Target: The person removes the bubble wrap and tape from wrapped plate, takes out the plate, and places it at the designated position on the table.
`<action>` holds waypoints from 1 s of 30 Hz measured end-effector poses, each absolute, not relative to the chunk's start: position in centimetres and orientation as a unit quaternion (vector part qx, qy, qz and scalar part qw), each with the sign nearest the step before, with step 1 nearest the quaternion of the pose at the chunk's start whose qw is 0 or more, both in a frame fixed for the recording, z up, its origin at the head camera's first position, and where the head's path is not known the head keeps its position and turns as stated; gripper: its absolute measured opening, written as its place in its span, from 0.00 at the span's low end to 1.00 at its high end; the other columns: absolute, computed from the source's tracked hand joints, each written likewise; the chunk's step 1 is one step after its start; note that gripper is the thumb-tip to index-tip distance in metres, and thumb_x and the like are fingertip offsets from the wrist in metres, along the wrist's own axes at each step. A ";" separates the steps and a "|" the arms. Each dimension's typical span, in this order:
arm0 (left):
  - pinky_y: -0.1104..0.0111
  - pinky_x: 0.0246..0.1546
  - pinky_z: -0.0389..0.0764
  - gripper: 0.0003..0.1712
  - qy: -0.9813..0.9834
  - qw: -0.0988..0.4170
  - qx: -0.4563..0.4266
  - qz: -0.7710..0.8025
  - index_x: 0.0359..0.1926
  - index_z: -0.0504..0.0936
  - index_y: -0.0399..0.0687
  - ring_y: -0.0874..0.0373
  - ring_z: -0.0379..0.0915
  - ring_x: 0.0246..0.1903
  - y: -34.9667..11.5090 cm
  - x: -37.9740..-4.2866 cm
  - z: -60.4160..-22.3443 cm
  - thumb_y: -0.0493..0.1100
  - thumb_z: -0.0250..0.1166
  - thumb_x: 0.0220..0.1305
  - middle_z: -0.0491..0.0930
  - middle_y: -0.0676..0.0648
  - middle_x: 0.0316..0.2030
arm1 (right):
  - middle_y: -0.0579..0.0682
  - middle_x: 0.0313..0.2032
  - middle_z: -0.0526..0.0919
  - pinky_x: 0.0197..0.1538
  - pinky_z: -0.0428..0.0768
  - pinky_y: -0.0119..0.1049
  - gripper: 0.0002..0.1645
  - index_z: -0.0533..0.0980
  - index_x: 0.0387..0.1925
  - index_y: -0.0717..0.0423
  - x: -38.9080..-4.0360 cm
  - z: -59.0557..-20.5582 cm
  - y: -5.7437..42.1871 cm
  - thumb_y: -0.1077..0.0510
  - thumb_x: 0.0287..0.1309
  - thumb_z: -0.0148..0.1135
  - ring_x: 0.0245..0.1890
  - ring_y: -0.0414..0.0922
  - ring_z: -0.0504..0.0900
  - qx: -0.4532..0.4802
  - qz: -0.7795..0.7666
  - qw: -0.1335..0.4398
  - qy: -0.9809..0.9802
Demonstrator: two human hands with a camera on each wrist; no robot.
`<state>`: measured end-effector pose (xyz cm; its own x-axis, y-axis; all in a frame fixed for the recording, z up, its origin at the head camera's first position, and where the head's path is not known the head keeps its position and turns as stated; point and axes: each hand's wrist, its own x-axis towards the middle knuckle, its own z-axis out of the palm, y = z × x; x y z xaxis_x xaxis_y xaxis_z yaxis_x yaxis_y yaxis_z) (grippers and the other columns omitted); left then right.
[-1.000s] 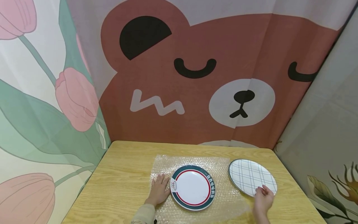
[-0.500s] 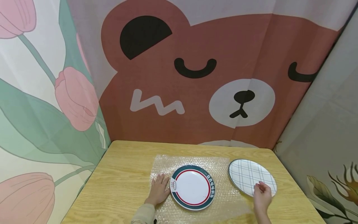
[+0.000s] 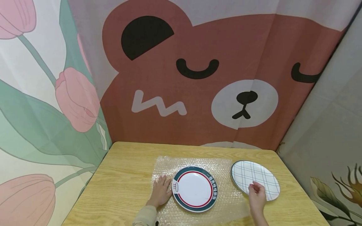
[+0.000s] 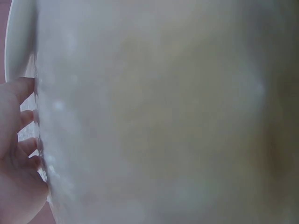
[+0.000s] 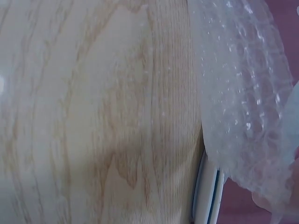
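Note:
A white plate [image 3: 195, 189] with a green rim and a red ring lies on a sheet of bubble wrap [image 3: 226, 207]. At its left edge my left hand [image 3: 161, 192] rests flat on the wrap, fingers spread. My right hand [image 3: 256, 194] has its fingers curled over the near edge of a checked plate [image 3: 249, 175]. In the right wrist view, the bubble wrap [image 5: 243, 93] rises off the table into that hand's fingers [image 5: 264, 200], which seem to pinch its edge; the grip is partly hidden. Blurred wrap [image 4: 140, 116] fills most of the left wrist view.
The wooden table [image 3: 121, 182] carries both plates and the wrap. A bear-print curtain [image 3: 164, 125] hangs behind its far edge. Flower-print cloths stand at the left [image 3: 36, 125] and right [image 3: 325, 150].
My right hand has moved left and slightly away from me across the checked plate's near edge, and the wrap's right edge has shifted. My left hand and both plates stay put.

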<state>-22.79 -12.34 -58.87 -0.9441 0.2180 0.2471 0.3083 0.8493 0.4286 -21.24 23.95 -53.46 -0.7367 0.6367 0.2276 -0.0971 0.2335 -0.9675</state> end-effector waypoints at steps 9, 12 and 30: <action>0.39 0.54 0.51 0.26 -0.957 0.090 -0.137 -0.240 0.52 0.72 0.34 0.33 0.52 0.58 -12.3 -22.5 -58.5 0.46 0.57 0.54 0.63 0.30 0.56 | 0.39 0.24 0.71 0.28 0.66 0.16 0.13 0.68 0.41 0.72 -21.0 -52.9 22.9 0.72 0.50 0.50 0.24 0.27 0.65 -0.194 0.572 0.293 -0.741; 0.39 0.53 0.51 0.26 -0.957 0.090 -0.137 -0.240 0.52 0.72 0.34 0.33 0.52 0.58 -12.3 -22.5 -58.4 0.46 0.57 0.54 0.63 0.30 0.56 | 0.41 0.25 0.72 0.28 0.66 0.16 0.13 0.68 0.41 0.72 -21.0 -53.2 22.7 0.72 0.50 0.50 0.24 0.27 0.65 -0.194 0.566 0.290 -0.747; 0.39 0.54 0.50 0.26 -0.957 0.094 -0.140 -0.238 0.52 0.72 0.34 0.33 0.52 0.58 -12.4 -22.6 -58.7 0.47 0.57 0.55 0.63 0.30 0.56 | 0.41 0.27 0.75 0.26 0.73 0.21 0.10 0.70 0.37 0.60 -23.6 -58.5 23.0 0.69 0.51 0.52 0.24 0.30 0.72 -0.173 0.617 0.258 -0.724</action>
